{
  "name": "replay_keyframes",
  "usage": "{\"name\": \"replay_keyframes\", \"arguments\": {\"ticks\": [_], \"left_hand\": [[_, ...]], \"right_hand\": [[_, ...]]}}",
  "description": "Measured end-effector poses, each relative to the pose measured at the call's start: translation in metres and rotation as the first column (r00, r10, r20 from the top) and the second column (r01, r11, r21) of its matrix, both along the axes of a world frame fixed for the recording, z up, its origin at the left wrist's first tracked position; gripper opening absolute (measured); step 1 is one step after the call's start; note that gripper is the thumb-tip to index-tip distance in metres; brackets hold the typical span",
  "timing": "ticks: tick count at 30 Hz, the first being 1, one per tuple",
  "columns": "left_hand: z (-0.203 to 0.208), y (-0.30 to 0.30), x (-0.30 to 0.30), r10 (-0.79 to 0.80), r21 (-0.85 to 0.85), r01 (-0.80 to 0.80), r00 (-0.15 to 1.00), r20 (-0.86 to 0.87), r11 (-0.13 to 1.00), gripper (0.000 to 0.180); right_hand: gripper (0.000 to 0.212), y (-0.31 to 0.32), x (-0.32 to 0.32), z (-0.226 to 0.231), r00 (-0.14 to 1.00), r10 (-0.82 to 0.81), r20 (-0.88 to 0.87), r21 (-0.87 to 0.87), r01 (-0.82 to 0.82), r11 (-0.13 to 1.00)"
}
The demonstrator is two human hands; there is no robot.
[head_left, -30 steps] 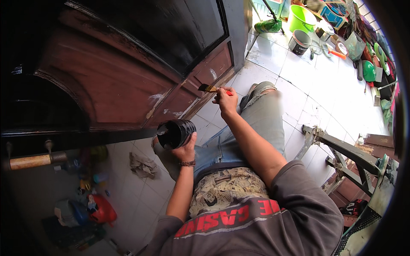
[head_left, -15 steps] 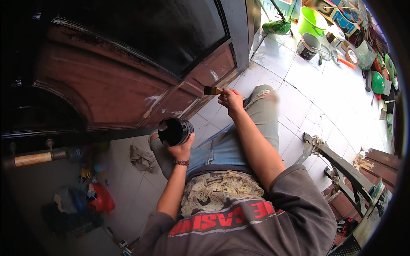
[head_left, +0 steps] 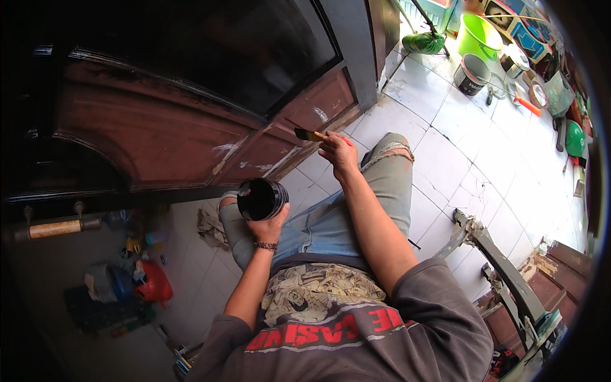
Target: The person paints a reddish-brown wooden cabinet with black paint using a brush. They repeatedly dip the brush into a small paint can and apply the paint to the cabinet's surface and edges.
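Observation:
My left hand (head_left: 270, 224) is wrapped round a black paint can (head_left: 276, 198), tipped so that its dark mouth shows, just in front of the door. Between the fingers of my right hand (head_left: 340, 155) is a paintbrush (head_left: 310, 135), its dark bristles pointing left toward the door's lower panels. Whether the bristles touch the wood cannot be made out. The wooden door (head_left: 159, 130) has glossy black parts and bare reddish-brown panels with whitish patches.
A grey metal frame (head_left: 506, 267) stands at my right. At the far right are a lime-green bucket (head_left: 477, 39), a grey pail (head_left: 470, 75) and an orange-handled tool (head_left: 527, 106). A crumpled rag (head_left: 211, 228) and a red container (head_left: 151, 281) lie at the left.
The brush has shifted slightly left toward the door with my right hand. My left hand still holds the can. The whole view has turned a little.

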State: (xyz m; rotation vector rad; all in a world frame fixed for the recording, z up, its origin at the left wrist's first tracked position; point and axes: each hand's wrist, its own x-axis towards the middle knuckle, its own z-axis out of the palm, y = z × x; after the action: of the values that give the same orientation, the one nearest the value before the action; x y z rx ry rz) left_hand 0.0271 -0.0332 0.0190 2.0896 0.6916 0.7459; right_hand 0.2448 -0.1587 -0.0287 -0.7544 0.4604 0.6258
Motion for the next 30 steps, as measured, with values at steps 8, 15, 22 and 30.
{"name": "replay_keyframes", "arguments": {"ticks": [8, 15, 22, 30], "left_hand": [[-0.016, 0.015, -0.006, -0.033, -0.071, 0.037, 0.998, 0.058, 0.997, 0.086], [-0.010, 0.019, -0.003, -0.045, -0.010, 0.048, 0.978, 0.204, 0.999, 0.082], [-0.014, 0.034, -0.017, 0.018, 0.044, -0.030, 0.966, 0.259, 0.999, 0.082], [-0.003, 0.040, -0.013, 0.040, -0.110, 0.002, 0.927, 0.372, 0.994, 0.078]], "right_hand": [[0.034, -0.006, 0.000, 0.009, 0.990, 0.088, 0.106, -0.078, -0.080, 0.994], [0.024, -0.009, -0.010, 0.034, 0.972, 0.074, 0.221, -0.099, -0.053, 0.994], [0.020, -0.020, -0.025, 0.121, 0.857, 0.075, 0.509, -0.063, -0.050, 0.997], [0.017, -0.027, -0.052, 0.210, 0.718, 0.065, 0.693, -0.010, -0.081, 0.997]]}}
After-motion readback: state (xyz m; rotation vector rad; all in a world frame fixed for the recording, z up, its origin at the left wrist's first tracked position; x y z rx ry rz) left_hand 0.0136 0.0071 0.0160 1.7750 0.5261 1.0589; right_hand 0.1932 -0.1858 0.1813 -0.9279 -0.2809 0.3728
